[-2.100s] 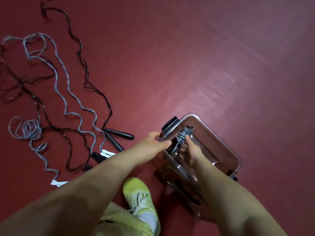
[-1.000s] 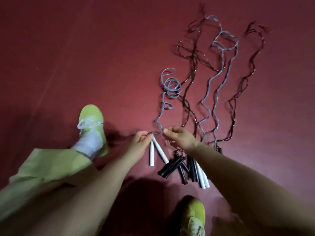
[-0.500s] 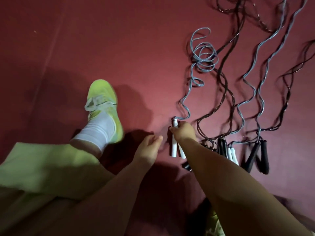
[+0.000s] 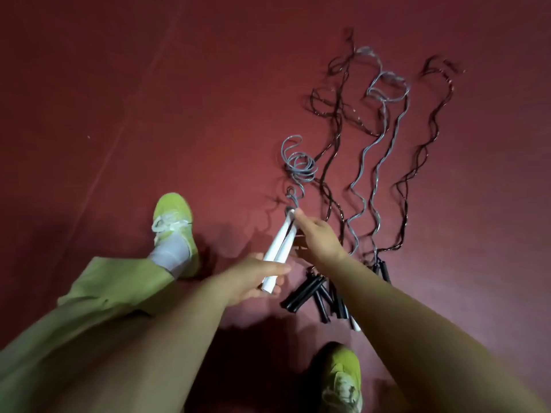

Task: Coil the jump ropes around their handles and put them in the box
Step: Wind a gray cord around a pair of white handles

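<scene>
Two white handles [image 4: 279, 251] side by side, tilted, centre frame; grey rope [image 4: 299, 163] loosely looped above. Black handles [image 4: 310, 296] clustered lower right, ropes trailing upward.

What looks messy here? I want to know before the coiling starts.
Loose ropes sprawl across the floor, black and grey strands crossing; nothing looks damaged. Both hands hold the white handles: left hand, right hand.

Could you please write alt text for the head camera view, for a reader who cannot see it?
The left hand grips the lower end of two white handles held together, while the right hand pinches their top, where a grey rope trails onto the red floor. More ropes and black handles lie beside them.
</scene>
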Demonstrator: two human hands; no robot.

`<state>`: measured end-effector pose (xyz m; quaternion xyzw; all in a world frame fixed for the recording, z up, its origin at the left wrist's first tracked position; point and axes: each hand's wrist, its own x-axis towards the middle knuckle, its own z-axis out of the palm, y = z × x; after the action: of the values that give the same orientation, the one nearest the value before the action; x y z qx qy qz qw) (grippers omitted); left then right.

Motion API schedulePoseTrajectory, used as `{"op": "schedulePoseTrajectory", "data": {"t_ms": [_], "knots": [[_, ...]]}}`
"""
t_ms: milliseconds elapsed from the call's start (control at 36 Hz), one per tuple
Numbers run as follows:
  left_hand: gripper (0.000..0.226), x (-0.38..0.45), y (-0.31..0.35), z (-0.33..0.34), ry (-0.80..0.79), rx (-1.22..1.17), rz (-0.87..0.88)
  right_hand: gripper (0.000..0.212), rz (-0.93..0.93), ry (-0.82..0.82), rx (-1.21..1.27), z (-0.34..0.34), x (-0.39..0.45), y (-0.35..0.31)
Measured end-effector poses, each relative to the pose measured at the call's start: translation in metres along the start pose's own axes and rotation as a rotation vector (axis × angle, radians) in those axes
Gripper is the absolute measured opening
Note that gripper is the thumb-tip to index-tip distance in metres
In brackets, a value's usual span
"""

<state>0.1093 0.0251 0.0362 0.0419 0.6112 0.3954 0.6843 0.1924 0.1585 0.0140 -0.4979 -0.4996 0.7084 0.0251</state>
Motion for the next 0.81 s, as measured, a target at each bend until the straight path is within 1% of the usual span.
{"op": "schedulePoseTrajectory", "data": {"t_ms": [56,83,111,167,222,278,333,417,472,528,556,583,611,667,694,750,806], "knots": [[0.01,-0.027,0.012,0.005,-0.039,-0.008,0.004,0.025,-0.173,0.136,-0.142,-0.01,-0.025,-0.022],[0.012,-0.039,0.016,0.007,-0.067,-0.006,0.016,0.022,-0.275,0.171,-0.204,-0.014,-0.039,-0.032],[0.015,-0.051,0.02,0.007,-0.098,-0.005,0.027,0.024,-0.371,0.18,-0.263,-0.018,-0.052,-0.042],[0.017,-0.079,0.028,0.011,-0.167,-0.01,0.051,0.035,-0.55,0.116,-0.375,-0.023,-0.078,-0.06],[0.022,-0.102,0.034,0.013,-0.23,-0.043,0.054,0.042,-0.637,0.032,-0.484,-0.021,-0.093,-0.069],[0.029,-0.126,0.041,0.015,-0.289,-0.049,0.059,0.045,-0.62,0.006,-0.559,-0.018,-0.106,-0.074],[0.032,-0.144,0.046,0.014,-0.328,-0.003,0.059,0.048,-0.568,0.012,-0.569,-0.012,-0.12,-0.076],[0.044,-0.159,0.051,0.015,-0.336,0.06,0.068,0.063,-0.513,0.047,-0.541,-0.002,-0.135,-0.081],[0.053,-0.163,0.056,0.019,-0.265,0.151,0.083,0.069,-0.447,0.094,-0.517,0.005,-0.141,-0.087],[0.064,-0.164,0.062,0.025,-0.132,0.36,0.103,0.069,-0.385,0.1,-0.54,0.013,-0.146,-0.091],[0.066,-0.162,0.064,0.027,-0.079,0.474,0.117,0.068,-0.361,0.095,-0.569,0.016,-0.148,-0.093],[0.06,-0.162,0.064,0.029,-0.046,0.562,0.133,0.068,-0.339,0.094,-0.597,0.02,-0.152,-0.095],[0.046,-0.161,0.064,0.031,-0.043,0.592,0.149,0.068,-0.326,0.091,-0.617,0.022,-0.154,-0.095],[0.014,-0.162,0.06,0.032,-0.107,0.519,0.136,0.069,-0.306,0.073,-0.645,0.023,-0.161,-0.097],[0.008,-0.166,0.059,0.032,-0.157,0.443,0.117,0.07,-0.299,0.05,-0.644,0.021,-0.167,-0.097],[0.01,-0.172,0.056,0.028,-0.273,0.306,0.078,0.069,-0.281,-0.033,-0.639,0.018,-0.177,-0.094],[0.016,-0.174,0.053,0.023,-0.36,0.237,0.038,0.064,-0.288,-0.08,-0.642,0.013,-0.182,-0.089]]}}
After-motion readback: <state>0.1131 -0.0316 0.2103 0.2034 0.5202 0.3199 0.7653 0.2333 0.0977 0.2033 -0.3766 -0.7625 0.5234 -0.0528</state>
